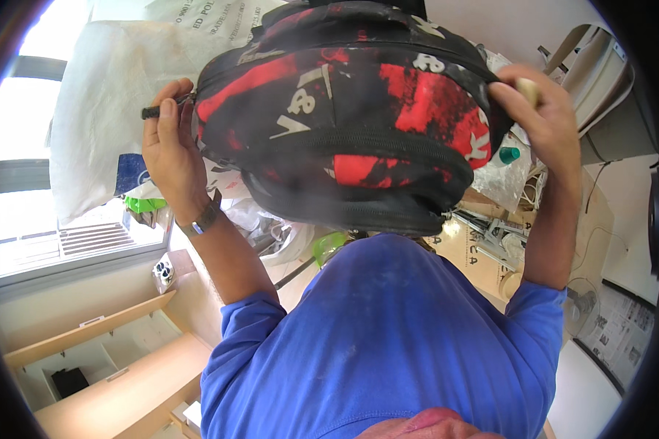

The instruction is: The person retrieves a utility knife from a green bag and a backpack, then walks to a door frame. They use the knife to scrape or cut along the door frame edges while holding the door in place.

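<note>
A black backpack (329, 102) with red patches and white lettering is held up in front of my chest, its zipped front facing me. My left hand (170, 143) is closed at the pack's left edge, and a short black strap end (151, 113) sticks out past the fingers. At the opposite edge, my right hand (549, 121) grips the pack's side, thumb toward me. Something small and pale (527, 92) shows by the right fingers, too blurred to name. The pack's back is hidden.
Large white plastic sacks (95, 124) stand behind on the left, beside a bright window (22, 219). Below the pack lie clear plastic bags (271, 234) and metal parts (490, 234) on printed cardboard. An open wooden cabinet (117, 366) is at lower left; newspaper (622, 329) lies at right.
</note>
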Demonstrator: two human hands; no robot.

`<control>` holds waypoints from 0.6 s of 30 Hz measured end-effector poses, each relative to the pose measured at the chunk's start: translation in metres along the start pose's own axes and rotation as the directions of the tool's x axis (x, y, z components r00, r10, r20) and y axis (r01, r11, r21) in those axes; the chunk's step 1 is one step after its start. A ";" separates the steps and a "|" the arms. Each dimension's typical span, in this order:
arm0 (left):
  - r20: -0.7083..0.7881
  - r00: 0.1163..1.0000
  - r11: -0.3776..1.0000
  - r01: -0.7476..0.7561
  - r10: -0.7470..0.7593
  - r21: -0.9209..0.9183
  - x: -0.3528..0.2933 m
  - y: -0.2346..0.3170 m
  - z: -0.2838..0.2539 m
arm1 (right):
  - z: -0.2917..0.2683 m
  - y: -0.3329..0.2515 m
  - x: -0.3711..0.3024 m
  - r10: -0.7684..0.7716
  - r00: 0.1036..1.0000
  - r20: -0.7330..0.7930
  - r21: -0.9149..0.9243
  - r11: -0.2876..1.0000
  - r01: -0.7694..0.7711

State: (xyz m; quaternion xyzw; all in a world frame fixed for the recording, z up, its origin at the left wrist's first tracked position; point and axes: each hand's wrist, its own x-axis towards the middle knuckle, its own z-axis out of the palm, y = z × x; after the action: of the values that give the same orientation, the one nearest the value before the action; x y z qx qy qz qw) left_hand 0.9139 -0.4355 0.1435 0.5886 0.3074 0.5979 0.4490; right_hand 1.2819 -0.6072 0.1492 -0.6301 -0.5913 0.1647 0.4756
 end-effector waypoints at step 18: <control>0.696 0.718 0.574 -0.557 -0.031 0.600 -0.051 0.071 0.050 | 0.017 -0.001 -0.065 -0.120 0.988 0.098 0.291 0.953 0.087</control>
State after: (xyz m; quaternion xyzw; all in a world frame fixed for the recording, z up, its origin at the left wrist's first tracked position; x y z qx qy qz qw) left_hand 0.9452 -0.5186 0.1913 0.9291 0.2635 0.2290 0.1216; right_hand 1.2517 -0.6592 0.1186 -0.5126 -0.6199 0.2591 0.5347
